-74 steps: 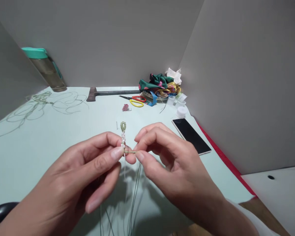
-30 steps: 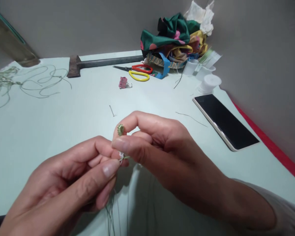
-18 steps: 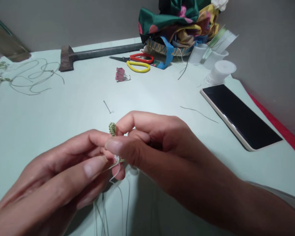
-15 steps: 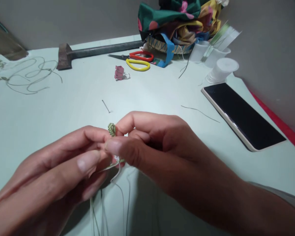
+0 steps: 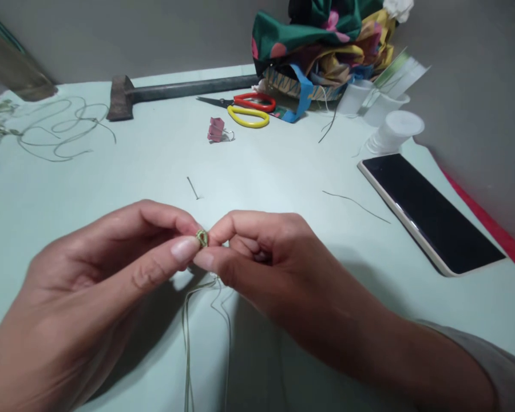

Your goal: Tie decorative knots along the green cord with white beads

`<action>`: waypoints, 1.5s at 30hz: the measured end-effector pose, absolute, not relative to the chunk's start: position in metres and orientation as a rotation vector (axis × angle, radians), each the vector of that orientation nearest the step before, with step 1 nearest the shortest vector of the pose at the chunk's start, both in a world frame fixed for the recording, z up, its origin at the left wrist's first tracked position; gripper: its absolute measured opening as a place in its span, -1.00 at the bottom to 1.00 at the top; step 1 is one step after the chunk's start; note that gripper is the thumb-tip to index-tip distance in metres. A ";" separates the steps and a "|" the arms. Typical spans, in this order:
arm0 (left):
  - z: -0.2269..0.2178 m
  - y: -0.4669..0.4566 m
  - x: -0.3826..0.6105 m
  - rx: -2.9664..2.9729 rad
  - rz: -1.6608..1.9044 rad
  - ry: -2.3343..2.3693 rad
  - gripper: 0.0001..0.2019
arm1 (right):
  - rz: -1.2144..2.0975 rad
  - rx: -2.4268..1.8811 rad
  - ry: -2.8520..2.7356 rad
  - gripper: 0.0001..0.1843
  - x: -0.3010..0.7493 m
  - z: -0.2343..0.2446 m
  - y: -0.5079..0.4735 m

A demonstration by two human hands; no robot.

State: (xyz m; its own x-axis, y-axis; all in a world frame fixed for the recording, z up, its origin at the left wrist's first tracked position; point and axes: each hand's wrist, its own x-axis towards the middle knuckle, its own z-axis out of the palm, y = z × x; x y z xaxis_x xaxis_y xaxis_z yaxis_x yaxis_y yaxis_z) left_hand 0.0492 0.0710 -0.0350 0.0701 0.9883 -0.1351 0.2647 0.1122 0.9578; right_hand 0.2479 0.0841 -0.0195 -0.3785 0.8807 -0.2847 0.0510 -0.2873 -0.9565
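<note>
A small green knotted cord piece (image 5: 202, 238) is pinched between my two hands near the middle of the view. My left hand (image 5: 124, 257) grips it from the left between thumb and forefinger. From the right, my right hand (image 5: 261, 252) holds it with thumb and fingertips closed. Only a little looped end of the knotting shows; the fingers cover the rest. Several thin green and white cords (image 5: 187, 337) hang below the hands toward the near edge. A whitish bit of thread shows under my right thumb.
A pin (image 5: 193, 187) lies just beyond the hands. Farther back are a pink binder clip (image 5: 216, 130), red-and-yellow scissors (image 5: 249, 117), a hammer (image 5: 122, 98) and a basket of cloth (image 5: 278, 83). White spools (image 5: 397, 130) and a phone (image 5: 433, 214) sit right; tangled cords (image 5: 64, 129) lie left.
The left thumb and forefinger have moved up onto the green knotted piece, which has turned and now shows a small loop end. The view has shifted slightly.
</note>
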 end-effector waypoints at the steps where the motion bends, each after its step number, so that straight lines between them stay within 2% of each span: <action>1: -0.037 0.072 0.048 1.337 0.926 1.370 -0.81 | 1.745 -1.200 -1.344 -0.73 0.248 -0.020 0.085; 5: -0.044 0.077 0.043 1.281 0.857 1.332 -0.81 | 1.721 -1.256 -1.398 -0.79 0.247 -0.024 0.088; 10: -0.043 0.088 0.037 1.281 0.788 1.426 -0.69 | 1.738 -1.309 -1.376 -0.84 0.240 -0.035 0.099; 13: -0.040 0.101 0.039 1.384 0.833 1.449 -0.66 | 1.697 -1.301 -1.376 -0.81 0.235 -0.040 0.108; 17: -0.033 0.117 0.043 1.491 0.911 1.440 -0.73 | 1.612 -1.220 -1.440 -0.73 0.229 -0.044 0.118; 23: -0.030 0.130 0.046 1.585 0.951 1.407 -0.81 | 1.585 -1.202 -1.382 -0.75 0.225 -0.049 0.127; 39: -0.036 0.148 0.049 1.450 1.019 1.349 -0.85 | 1.548 -1.256 -1.416 -0.78 0.220 -0.047 0.143; 45: -0.034 0.153 0.050 1.280 0.930 1.307 -0.85 | 1.471 -1.288 -1.487 -0.76 0.220 -0.046 0.145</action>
State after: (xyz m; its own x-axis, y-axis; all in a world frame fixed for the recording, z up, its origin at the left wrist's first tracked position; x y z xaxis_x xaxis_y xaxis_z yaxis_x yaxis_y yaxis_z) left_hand 0.0501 0.1531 -0.0345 0.1063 0.9828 -0.1507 0.1793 0.1302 0.9752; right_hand 0.2203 0.1449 -0.0461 -0.2864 0.9422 -0.1737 0.1840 -0.1238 -0.9751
